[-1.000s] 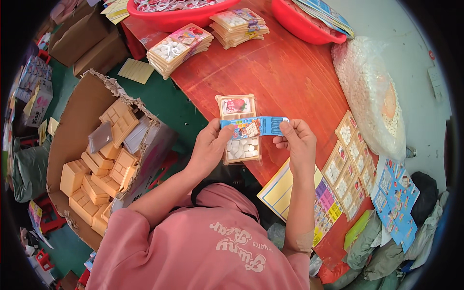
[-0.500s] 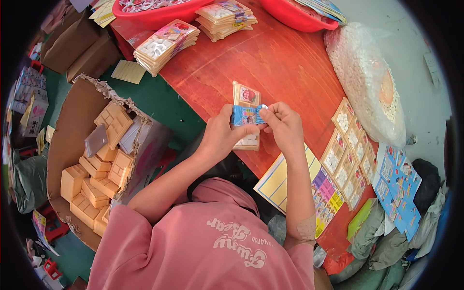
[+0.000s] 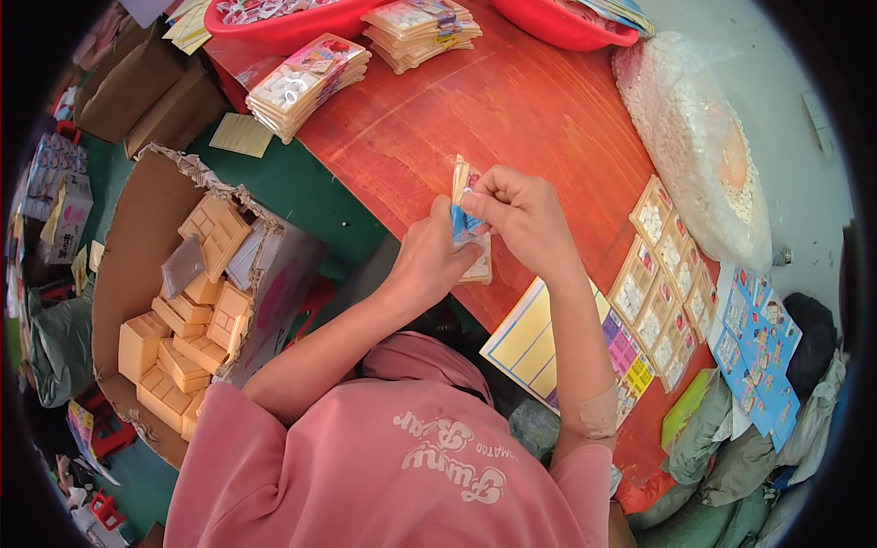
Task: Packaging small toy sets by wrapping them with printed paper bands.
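Near the front edge of the table, my left hand (image 3: pixel 427 250) grips a narrow cream plastic tray (image 3: pixel 459 179) with compartments, tilted on its side. A blue printed paper strip (image 3: pixel 459 222) lies across the tray's middle, partly covered by my fingers. My right hand (image 3: pixel 530 224) is closed in a pinch over the strip's upper end, beside a small red-printed piece in the tray. White pellets show in the tray's near compartment (image 3: pixel 479 265). What exactly lies between my right fingertips is mostly hidden.
Several filled trays (image 3: pixel 650 321) lie at right beside printed card sheets (image 3: pixel 521 343) and blue printed sheets (image 3: pixel 758 347). Behind them rests a clear bag of white pellets (image 3: pixel 685 137). Tray stacks (image 3: pixel 306 84) and red basins (image 3: pixel 598 35) stand farther back. A carton (image 3: pixel 114 301) holds empty trays.
My right hand has moved up and left over the tray, its pinch now nearer the top. The tray has turned more onto its side, and the blue strip shows less.
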The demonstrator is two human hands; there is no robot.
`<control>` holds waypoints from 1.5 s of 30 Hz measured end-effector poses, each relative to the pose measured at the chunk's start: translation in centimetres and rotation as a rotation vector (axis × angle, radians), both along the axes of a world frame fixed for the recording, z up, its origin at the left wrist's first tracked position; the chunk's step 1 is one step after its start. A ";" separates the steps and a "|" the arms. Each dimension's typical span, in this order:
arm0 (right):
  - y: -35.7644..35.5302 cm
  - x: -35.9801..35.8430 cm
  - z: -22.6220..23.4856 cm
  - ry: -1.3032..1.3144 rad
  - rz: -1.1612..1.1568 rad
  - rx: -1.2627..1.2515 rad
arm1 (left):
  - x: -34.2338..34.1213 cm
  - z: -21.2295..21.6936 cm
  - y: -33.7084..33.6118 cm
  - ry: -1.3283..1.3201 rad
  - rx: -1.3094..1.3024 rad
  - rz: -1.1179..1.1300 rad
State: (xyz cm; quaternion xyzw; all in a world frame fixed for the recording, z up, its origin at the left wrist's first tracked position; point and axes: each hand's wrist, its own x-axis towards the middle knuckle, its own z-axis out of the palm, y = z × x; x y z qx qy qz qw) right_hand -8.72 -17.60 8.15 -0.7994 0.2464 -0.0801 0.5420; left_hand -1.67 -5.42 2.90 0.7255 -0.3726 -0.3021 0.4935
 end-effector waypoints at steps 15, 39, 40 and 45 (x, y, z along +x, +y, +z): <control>-3.3 -3.2 -1.6 0.011 -0.376 -0.014 | 1.4 -1.5 0.3 0.490 -0.157 0.041; 2.9 -1.6 -2.4 -0.229 -0.381 0.525 | 0.7 -0.6 1.1 1.552 -0.748 -0.086; 3.4 -1.2 -2.2 -0.236 -0.384 0.530 | 0.7 -0.4 1.3 1.547 -0.739 -0.088; 4.3 -0.2 -1.2 -0.304 -0.366 0.521 | 1.2 0.1 1.5 1.830 -0.718 -0.119</control>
